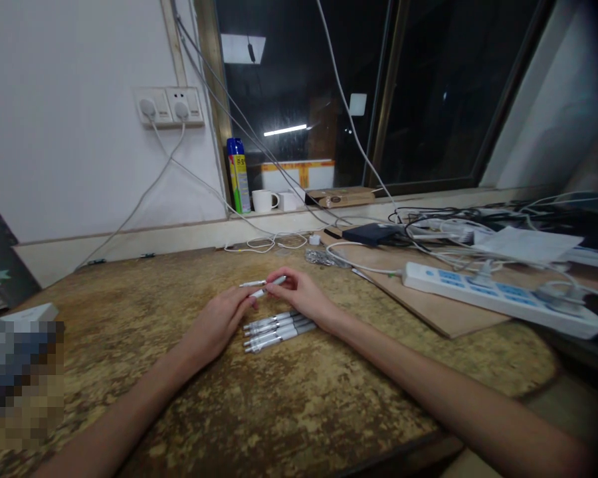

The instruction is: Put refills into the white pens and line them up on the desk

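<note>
Between my two hands is a white pen [260,292], held tilted a little above the table. My left hand [225,313] pinches its near left end, and the fingers of my right hand [299,292] close on its right end. Just behind it another slim white pen [252,284] shows, partly covered by the fingers. Under my right wrist several white and grey pens [274,330] lie side by side on the worn table, their right ends partly hidden by the hand.
A white power strip [498,299] and a brown board [428,312] lie at the right, among tangled cables [448,232]. At the back stand a spray can [238,176] and a white mug [264,200] on the sill. A small clear bag [323,257] lies beyond my hands.
</note>
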A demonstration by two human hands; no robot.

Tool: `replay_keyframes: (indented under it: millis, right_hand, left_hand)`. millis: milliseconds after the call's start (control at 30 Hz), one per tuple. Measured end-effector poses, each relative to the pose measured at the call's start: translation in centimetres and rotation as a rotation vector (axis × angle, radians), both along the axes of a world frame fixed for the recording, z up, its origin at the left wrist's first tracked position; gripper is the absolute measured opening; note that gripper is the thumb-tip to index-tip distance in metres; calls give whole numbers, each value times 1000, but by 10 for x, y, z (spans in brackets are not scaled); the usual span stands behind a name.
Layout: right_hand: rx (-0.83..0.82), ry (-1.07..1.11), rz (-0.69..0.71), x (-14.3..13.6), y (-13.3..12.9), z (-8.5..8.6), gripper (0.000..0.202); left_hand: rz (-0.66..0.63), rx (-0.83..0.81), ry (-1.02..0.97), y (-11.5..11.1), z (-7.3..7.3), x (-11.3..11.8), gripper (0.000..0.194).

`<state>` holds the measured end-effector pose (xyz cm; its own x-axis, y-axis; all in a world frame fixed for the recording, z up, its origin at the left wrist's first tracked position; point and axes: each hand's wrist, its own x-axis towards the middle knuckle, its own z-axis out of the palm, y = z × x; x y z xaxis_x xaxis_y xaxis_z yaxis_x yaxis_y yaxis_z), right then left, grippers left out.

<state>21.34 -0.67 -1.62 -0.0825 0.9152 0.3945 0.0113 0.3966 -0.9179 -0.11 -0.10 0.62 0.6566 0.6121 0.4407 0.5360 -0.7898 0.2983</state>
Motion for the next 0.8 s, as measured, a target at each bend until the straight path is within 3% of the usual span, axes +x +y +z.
replay_keyframes:
  millis: [267, 467, 800]
  right_hand:
    - [44, -59, 18, 5, -3, 8, 16]
    - [21, -49, 53, 8, -4, 11, 19]
    - [-36, 35, -45, 12, 0, 14, 12]
  left_hand:
    - [19, -22, -61, 0, 8, 1, 34]
    - [-11, -33, -96, 3, 5, 1, 34]
    - [-4, -59, -136, -1, 6, -4, 35]
